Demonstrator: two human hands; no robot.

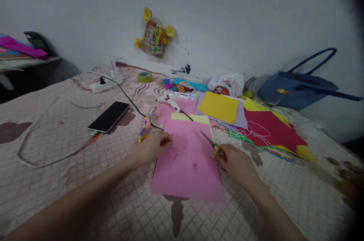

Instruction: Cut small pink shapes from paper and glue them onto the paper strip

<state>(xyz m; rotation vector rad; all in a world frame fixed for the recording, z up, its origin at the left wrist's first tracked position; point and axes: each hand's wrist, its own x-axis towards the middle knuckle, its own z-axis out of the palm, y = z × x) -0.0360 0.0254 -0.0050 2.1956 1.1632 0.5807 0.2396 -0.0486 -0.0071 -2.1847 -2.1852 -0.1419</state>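
A pink sheet of paper (186, 182) lies on the patterned tablecloth in front of me, with small pink scraps (195, 165) scattered over it. My right hand (237, 163) is closed around the handles of a pair of scissors (209, 139) at the sheet's right edge. The blades point up and left over the paper and look closed. Above the left edge of the sheet is my left hand (155, 145), its fingers curled together; whatever they hold, if anything, is hidden. A braided yellow, purple and pink strip (147, 124) lies just beyond that hand.
Behind the sheet rests a white glue gun (172, 102) with a black cord. A phone (109, 116) on a cable and a power strip (105, 85) are at left. Yellow paper (220, 107), red paper (270, 129) and white string (260, 131) lie right, before a blue bag (298, 87).
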